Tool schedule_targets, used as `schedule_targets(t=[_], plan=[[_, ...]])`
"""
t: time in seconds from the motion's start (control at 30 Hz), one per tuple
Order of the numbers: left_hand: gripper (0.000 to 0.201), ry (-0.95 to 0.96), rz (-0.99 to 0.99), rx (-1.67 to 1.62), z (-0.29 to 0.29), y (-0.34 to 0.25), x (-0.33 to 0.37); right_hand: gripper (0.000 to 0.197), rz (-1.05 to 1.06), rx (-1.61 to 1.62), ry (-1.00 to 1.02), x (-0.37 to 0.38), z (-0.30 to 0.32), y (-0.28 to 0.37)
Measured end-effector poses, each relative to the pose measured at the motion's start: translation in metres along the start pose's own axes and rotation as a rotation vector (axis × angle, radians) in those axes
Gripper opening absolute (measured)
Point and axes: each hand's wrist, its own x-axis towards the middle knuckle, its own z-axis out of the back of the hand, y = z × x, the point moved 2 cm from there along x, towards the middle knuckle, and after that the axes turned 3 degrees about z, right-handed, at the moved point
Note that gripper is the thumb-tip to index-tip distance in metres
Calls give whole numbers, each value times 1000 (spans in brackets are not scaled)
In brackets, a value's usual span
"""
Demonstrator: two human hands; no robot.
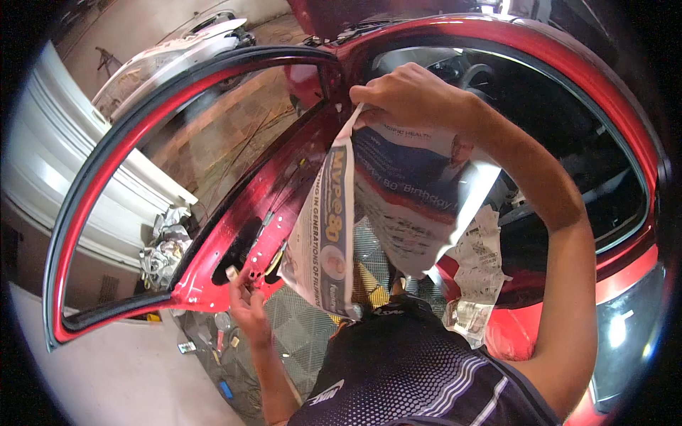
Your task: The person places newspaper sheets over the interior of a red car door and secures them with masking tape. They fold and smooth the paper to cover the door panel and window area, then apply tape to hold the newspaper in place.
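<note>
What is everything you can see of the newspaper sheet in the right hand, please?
The newspaper sheet looks like thin paper, white with blue areas, printed text and pictures. Bent along an upright crease, it hangs from the right hand beside the open red car door; the left hand is apart from it.

Down the creased white-and-blue newspaper sheet (401, 202) I can see bold yellow letters and digits on a dark strip, with pale headline words farther right; a pale logo (326, 393) marks the black, white-dotted fabric shirt (387, 355).
</note>
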Motion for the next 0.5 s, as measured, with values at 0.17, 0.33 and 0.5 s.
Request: schedule_targets(t=[0.17,0.33,0.5], plan=[[54,39,-595,620,-109,-120,11,30,210,-193,150,27,2,52],[38,-14,-678,765,-140,-109,54,29,273,-158,82,31,29,73],[18,311,-523,433,-128,-111,70,30,291,-50,27,11,25,69]])
